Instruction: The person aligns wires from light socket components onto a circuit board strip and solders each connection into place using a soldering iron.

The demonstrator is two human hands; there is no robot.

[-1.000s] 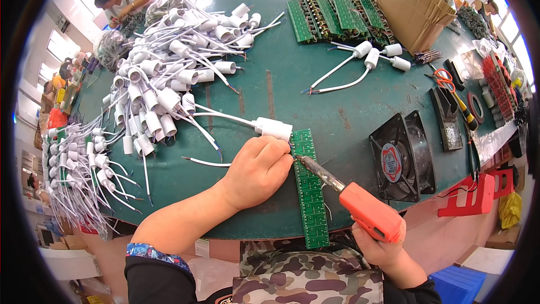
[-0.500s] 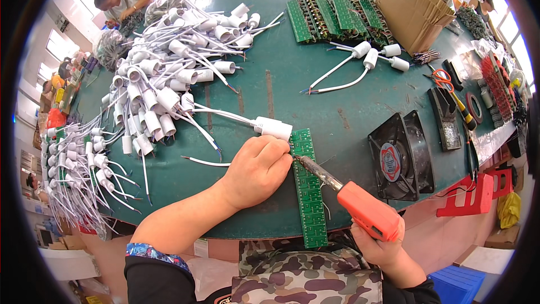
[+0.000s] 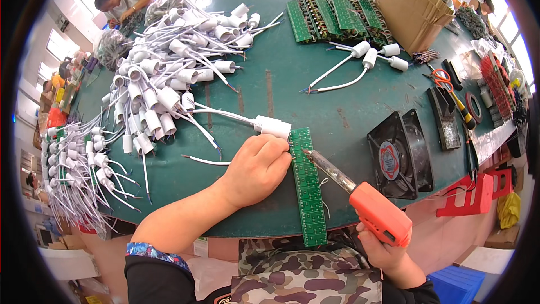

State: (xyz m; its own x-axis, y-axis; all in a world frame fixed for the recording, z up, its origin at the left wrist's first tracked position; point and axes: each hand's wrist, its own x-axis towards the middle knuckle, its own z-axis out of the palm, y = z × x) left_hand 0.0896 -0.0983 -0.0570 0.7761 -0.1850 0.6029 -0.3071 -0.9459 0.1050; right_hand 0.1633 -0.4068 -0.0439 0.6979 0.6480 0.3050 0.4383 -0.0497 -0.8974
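My left hand (image 3: 260,168) is closed in a pinch at the left edge of a long green circuit board (image 3: 311,202); what its fingers hold is hidden. Against its knuckles lies a white lamp holder (image 3: 273,127) whose white wires run off to the left. One more white wire (image 3: 205,161) disappears beneath the hand. My right hand (image 3: 382,250) grips a soldering iron (image 3: 379,211) by its red handle. The iron's metal tip points at the upper part of the board, a little right of my left fingertips.
A big heap of white lamp holders (image 3: 167,98) covers the left. Green boards (image 3: 332,17) and a cardboard box (image 3: 413,8) stand at the back. A black fan (image 3: 400,157), an iron stand (image 3: 444,118) and orange-handled scissors (image 3: 442,80) lie right. Another person (image 3: 121,3) works far left.
The soldering iron has moved right and slightly up, its tip drawing away from my left fingertips. My left hand and the board have barely shifted.
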